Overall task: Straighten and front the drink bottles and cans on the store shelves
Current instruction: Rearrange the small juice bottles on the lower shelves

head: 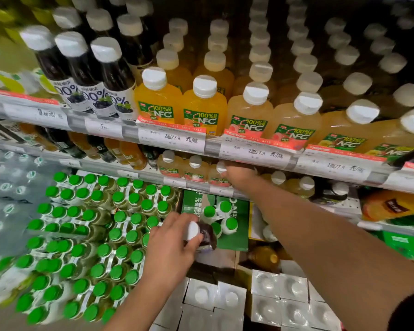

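Labels "100% NFC" | tags "2瓶/7.9 元/瓶" [181, 137] | left hand [170, 249] grips dark bottle [207, 235]

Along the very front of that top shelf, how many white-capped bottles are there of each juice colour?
Dark juice bottles: 3
Orange juice bottles: 2
Pale yellow juice bottles: 4
Total: 9

Two bare forearms, a dark sleeve [409, 311] edge at the right upper arm.
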The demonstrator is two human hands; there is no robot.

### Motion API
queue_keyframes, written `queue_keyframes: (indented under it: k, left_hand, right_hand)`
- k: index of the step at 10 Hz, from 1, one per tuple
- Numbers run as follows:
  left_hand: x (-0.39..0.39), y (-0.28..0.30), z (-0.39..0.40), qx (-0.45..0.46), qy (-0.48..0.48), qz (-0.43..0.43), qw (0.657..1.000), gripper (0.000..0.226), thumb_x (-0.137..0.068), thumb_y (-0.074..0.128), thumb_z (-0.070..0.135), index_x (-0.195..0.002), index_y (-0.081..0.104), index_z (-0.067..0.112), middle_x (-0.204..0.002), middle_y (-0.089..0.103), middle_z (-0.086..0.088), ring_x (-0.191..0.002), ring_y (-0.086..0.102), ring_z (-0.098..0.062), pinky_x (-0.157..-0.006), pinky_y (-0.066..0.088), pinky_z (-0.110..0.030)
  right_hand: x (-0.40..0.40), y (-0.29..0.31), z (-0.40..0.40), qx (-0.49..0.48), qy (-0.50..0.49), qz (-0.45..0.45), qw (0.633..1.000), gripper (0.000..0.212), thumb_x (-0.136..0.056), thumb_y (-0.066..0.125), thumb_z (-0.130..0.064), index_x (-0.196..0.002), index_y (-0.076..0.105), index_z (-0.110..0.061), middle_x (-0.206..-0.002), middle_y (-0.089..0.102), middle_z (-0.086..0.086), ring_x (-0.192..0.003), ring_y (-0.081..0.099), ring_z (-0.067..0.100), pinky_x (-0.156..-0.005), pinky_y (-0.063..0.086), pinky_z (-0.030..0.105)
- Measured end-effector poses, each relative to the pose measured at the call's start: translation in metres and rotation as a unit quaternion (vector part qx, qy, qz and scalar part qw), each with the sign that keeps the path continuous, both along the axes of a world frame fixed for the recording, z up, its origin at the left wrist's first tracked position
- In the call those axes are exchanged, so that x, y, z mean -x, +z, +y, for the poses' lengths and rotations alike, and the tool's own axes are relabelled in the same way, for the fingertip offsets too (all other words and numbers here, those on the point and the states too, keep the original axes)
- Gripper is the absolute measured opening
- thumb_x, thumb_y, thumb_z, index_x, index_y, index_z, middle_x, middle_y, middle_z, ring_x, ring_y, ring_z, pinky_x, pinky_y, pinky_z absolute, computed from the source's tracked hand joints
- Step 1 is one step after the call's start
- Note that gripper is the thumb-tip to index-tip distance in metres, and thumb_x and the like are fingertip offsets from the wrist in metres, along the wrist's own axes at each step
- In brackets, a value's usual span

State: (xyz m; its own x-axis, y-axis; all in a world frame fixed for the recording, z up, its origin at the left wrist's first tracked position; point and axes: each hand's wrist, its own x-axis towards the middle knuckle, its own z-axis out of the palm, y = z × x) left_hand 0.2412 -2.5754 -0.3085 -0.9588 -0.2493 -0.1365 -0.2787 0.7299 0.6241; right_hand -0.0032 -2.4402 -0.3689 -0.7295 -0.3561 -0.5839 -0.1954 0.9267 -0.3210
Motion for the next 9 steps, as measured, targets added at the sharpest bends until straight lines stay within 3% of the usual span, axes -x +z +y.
queue_keyframes:
  k: [1, 2, 3, 4, 5, 6, 7, 8, 9]
  left_hand:
    - [-0.002, -0.001, -0.005, -0.008, 0.005, -0.009, 1.0, 0.031, -0.085, 0.077, 0.034, -0.112, 0.064, 0.037, -0.107, 0.058, 0.013, -0.083, 0.065, -0.018, -0.087, 0.053, -0.047]
    - [-0.002, 0.001, -0.005, -0.004, -0.001, -0.013, 1.0, 0.03, -0.086, 0.076, 0.036, -0.112, 0.063, 0.039, -0.106, 0.056, 0.015, -0.08, 0.065, -0.016, -0.088, 0.052, -0.046]
    - [0.003, 0.005, -0.002, -0.001, -0.012, -0.017, 1.0, 0.029, -0.087, 0.075, 0.037, -0.113, 0.062, 0.038, -0.109, 0.057, 0.015, -0.078, 0.066, -0.015, -0.086, 0.052, -0.045]
    - [0.013, 0.01, 0.007, 0.007, -0.025, -0.014, 1.0, 0.03, -0.087, 0.075, 0.035, -0.115, 0.064, 0.036, -0.111, 0.058, 0.014, -0.081, 0.066, -0.016, -0.086, 0.052, -0.044]
    - [0.028, 0.014, 0.023, 0.032, -0.039, -0.018, 0.999, 0.032, -0.086, 0.076, 0.034, -0.116, 0.065, 0.035, -0.112, 0.06, 0.012, -0.093, 0.065, -0.021, -0.085, 0.05, -0.041]
    - [0.044, 0.016, 0.051, 0.039, -0.066, -0.009, 0.997, 0.034, -0.083, 0.08, 0.031, -0.114, 0.066, 0.034, -0.106, 0.061, 0.009, -0.093, 0.065, -0.024, -0.083, 0.05, -0.043]
    - [0.056, 0.019, 0.078, 0.045, -0.08, -0.004, 0.996, 0.038, -0.081, 0.081, 0.03, -0.116, 0.066, 0.033, -0.111, 0.065, 0.007, -0.093, 0.066, -0.023, -0.082, 0.049, -0.04]
    - [0.066, 0.022, 0.118, 0.03, -0.103, -0.004, 0.994, 0.039, -0.081, 0.079, 0.032, -0.117, 0.063, 0.035, -0.115, 0.066, 0.008, -0.093, 0.067, -0.023, -0.084, 0.049, -0.039]
    - [0.076, 0.028, 0.161, 0.004, -0.137, -0.002, 0.991, 0.04, -0.081, 0.078, 0.034, -0.116, 0.06, 0.039, -0.113, 0.068, 0.013, -0.09, 0.067, -0.015, -0.081, 0.049, -0.034]
  right_hand:
    - [0.003, 0.002, 0.001, 0.019, -0.003, -0.007, 1.0, 0.01, -0.105, 0.051, -0.028, -0.096, 0.054, -0.028, -0.096, 0.055, 0.0, -0.089, 0.054, 0.016, -0.085, 0.038, 0.028]
    - [0.006, -0.002, 0.005, 0.042, 0.019, 0.018, 0.999, 0.021, -0.104, 0.053, -0.028, -0.121, 0.06, -0.018, -0.114, 0.055, 0.009, -0.101, 0.054, 0.022, -0.093, 0.045, 0.037]
    - [-0.01, 0.015, 0.005, 0.024, 0.019, 0.023, 0.999, 0.032, -0.105, 0.048, -0.029, -0.133, 0.057, -0.018, -0.131, 0.059, 0.013, -0.124, 0.056, 0.032, -0.098, 0.045, 0.04]
    - [-0.039, 0.025, 0.025, 0.049, 0.024, 0.155, 0.986, 0.034, -0.1, 0.051, -0.029, -0.133, 0.053, -0.02, -0.126, 0.063, 0.011, -0.117, 0.059, 0.035, -0.092, 0.05, 0.043]
    - [-0.08, 0.032, 0.058, 0.191, 0.018, 0.131, 0.973, 0.044, -0.091, 0.058, -0.011, -0.135, 0.058, -0.018, -0.127, 0.065, 0.007, -0.116, 0.059, 0.027, -0.096, 0.048, 0.044]
    - [-0.113, 0.044, 0.098, 0.237, 0.019, 0.07, 0.969, 0.054, -0.086, 0.066, -0.013, -0.138, 0.056, -0.023, -0.138, 0.061, 0.0, -0.124, 0.054, 0.018, -0.104, 0.043, 0.037]
    - [-0.13, 0.053, 0.122, 0.274, 0.007, 0.058, 0.96, 0.064, -0.083, 0.073, -0.024, -0.143, 0.05, -0.028, -0.136, 0.063, -0.008, -0.122, 0.057, 0.01, -0.102, 0.046, 0.027]
    - [-0.131, 0.048, 0.152, 0.249, 0.009, 0.085, 0.965, 0.07, -0.078, 0.076, -0.046, -0.139, 0.048, -0.03, -0.13, 0.063, -0.007, -0.116, 0.06, 0.015, -0.098, 0.049, 0.036]
    - [-0.134, 0.046, 0.186, 0.216, -0.016, 0.107, 0.97, 0.072, -0.076, 0.07, -0.052, -0.14, 0.049, -0.025, -0.127, 0.064, 0.0, -0.113, 0.06, 0.022, -0.092, 0.052, 0.041]
